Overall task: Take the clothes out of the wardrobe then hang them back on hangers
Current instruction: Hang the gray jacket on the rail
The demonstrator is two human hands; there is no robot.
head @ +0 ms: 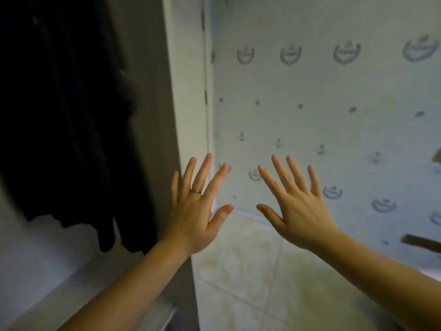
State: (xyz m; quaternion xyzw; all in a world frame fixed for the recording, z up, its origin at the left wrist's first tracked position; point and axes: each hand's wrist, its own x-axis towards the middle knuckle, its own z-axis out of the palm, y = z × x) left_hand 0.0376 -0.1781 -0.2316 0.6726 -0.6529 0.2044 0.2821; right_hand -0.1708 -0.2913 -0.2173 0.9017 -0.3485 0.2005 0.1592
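Dark clothes (59, 120) hang inside the open wardrobe (152, 115) on the left, their hems ending above a pale shelf. No hangers show. My left hand (198, 211) is raised with fingers spread, a ring on one finger, in front of the wardrobe's white side edge. My right hand (296, 206) is spread the same way beside it, in front of the open wardrobe door. Neither hand holds or touches anything.
The white wardrobe door (334, 103), printed with small grey emblems, stands open to the right on its hinges. A pale shelf or folded cloth (47, 254) lies under the dark clothes. Beige floor tiles (250, 283) show below the hands.
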